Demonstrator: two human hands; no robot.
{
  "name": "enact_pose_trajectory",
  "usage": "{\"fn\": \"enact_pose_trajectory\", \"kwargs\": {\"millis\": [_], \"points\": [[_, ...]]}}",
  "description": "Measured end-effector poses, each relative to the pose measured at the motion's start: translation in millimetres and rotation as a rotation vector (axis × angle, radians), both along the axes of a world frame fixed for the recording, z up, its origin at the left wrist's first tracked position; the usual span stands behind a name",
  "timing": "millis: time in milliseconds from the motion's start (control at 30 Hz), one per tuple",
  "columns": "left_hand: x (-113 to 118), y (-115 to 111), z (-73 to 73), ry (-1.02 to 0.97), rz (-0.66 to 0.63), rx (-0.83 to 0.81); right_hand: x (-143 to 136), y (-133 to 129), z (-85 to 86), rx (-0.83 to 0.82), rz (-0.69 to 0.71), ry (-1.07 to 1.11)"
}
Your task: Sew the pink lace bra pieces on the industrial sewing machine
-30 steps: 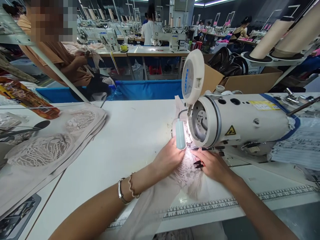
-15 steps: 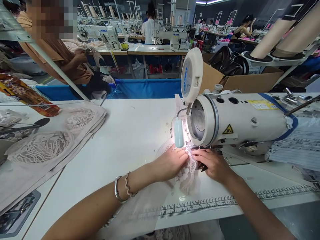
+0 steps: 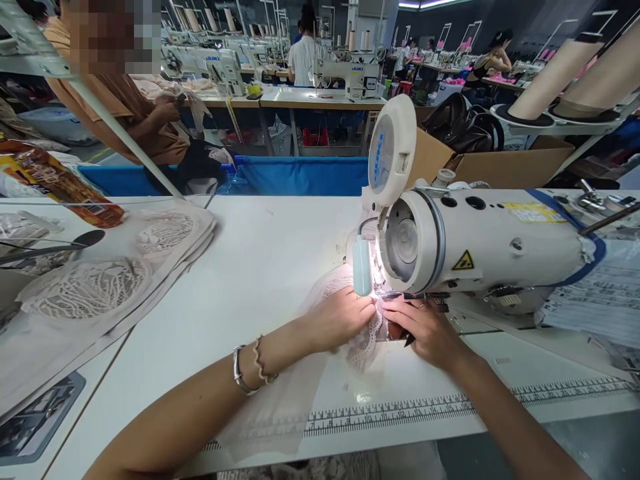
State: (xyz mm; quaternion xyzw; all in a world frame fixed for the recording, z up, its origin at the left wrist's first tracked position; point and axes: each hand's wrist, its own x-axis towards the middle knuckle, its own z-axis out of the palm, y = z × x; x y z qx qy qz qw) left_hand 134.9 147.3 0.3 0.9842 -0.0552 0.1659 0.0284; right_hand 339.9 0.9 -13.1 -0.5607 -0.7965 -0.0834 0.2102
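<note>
Pale pink lace fabric (image 3: pixel 364 347) lies under the head of a white sewing machine (image 3: pixel 480 233), lit by a small lamp (image 3: pixel 361 267). My left hand (image 3: pixel 343 317) presses its closed, bent fingers on the lace just left of the needle area. From the right, my right hand (image 3: pixel 420 328) has its fingers together on the lace edge, close to the other fingertips. A dark pointed thing (image 3: pixel 409 339) pokes out beneath my right palm; its kind is mostly hidden. The needle and presser foot are hidden behind the lamp and hands.
Stacked fabric panels with lace cups (image 3: pixel 95 287) lie at left, near a brown-labelled package (image 3: pixel 75 190). A ruler strip (image 3: pixel 390 417) runs along the table's front. Thread cones (image 3: pixel 555 77) and a cardboard box (image 3: pixel 510 167) stand behind the machine. A co-worker (image 3: pixel 100 100) sits at back left.
The lace has slid a little away from me under the machine, its near end now shorter. Both hands stay close to the needle area. The whole view has shifted slightly.
</note>
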Motion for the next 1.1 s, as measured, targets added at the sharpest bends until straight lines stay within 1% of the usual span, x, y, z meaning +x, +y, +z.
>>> {"fn": "enact_pose_trajectory", "kwargs": {"millis": [133,333,400,467,500,567,667,800,1000,1100], "points": [[-0.6,-0.5,0.5,0.002,0.039,0.010,-0.3,0.9,0.4,0.044,0.041,0.007],[4.2,-4.8,-3.8,-0.067,0.128,0.048,-1.0,0.4,-4.8,0.048,-0.039,-0.057],[5.0,-5.1,-6.6,-0.075,0.112,0.084,-3.2,0.8,-2.4,0.064,-0.030,-0.064],[5.0,-4.3,-8.6,-0.083,0.060,0.113,-5.6,1.5,1.6,0.093,-0.003,-0.060],[4.7,-3.7,-9.1,-0.083,0.040,0.116,-6.6,2.0,3.4,0.108,0.009,-0.055],[4.1,-2.7,-9.4,-0.075,0.040,0.100,-7.7,2.7,5.6,0.127,0.024,-0.047],[3.5,-3.1,-9.5,-0.060,0.089,0.083,-6.8,3.1,3.9,0.116,0.009,-0.037],[3.6,-6.6,-10.1,-0.041,0.150,0.108,-4.6,2.4,-0.4,0.102,-0.021,-0.032],[3.9,-9.2,-12.7,0.028,0.208,0.117,-6.2,2.2,2.6,0.143,0.012,-0.045],[3.7,-8.5,-16.1,0.038,0.269,0.136,-6.3,2.4,2.1,0.160,0.016,-0.040]]}}
